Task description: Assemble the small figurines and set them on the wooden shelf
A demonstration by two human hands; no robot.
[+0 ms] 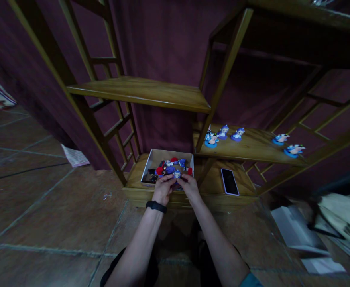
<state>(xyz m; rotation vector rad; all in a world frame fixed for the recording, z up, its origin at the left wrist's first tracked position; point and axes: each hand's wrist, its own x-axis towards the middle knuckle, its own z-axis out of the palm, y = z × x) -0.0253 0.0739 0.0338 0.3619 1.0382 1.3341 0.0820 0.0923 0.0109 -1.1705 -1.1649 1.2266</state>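
In the head view, the person's two hands meet over the near side of an open carton (171, 153), holding one small figurine (177, 174) between them. It is blue-purple on top with a paler, whitish front and purple showing around it; finer detail is too small to make out. The left hand (163, 188), below a black wristband (156, 206), has its fingers bent in and closed to the figurine's left edge; the right hand (189, 185) pinches the opposite edge, its fingertips drawn together with hardly a gap. Behind and beside the held piece, a loose heap of other figurines (169, 170) in red, black, white and purple lies inside the carton, which sits on the low wooden shelf (132, 178). On the raised shelf (254, 148) to the right stand purple-and-white figures (238, 134) and pink ones on blue bases (294, 150), above a phone (230, 182).
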